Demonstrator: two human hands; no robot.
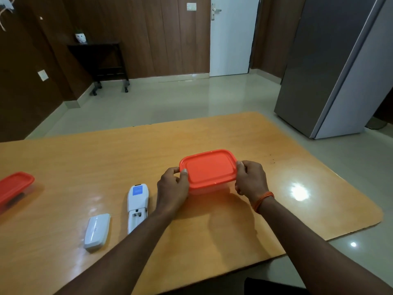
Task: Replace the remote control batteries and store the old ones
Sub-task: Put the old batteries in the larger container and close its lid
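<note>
Both hands clasp the box: our left hand [172, 186] and right hand [251, 179] curl around opposite ends of its orange lid [209, 168], probably to press it shut. Nearby the remote [137, 206] lies open beside its cover [97, 231].

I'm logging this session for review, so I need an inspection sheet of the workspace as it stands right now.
Surface: wooden table, glossy, with light glare at the right.
Job's things: white remote lies face down, battery bay open and looking empty; its battery cover lies apart to its left; red-lidded container has its lid on; second red-lidded container at the left edge, cut off by the frame. No loose batteries seen.
Clutter: nothing seen.
Grippers: left hand and right hand each grip an end of the container.
Cables: nothing seen.
Surroundings: grey refrigerator, white door, dark side table, tiled floor.
</note>
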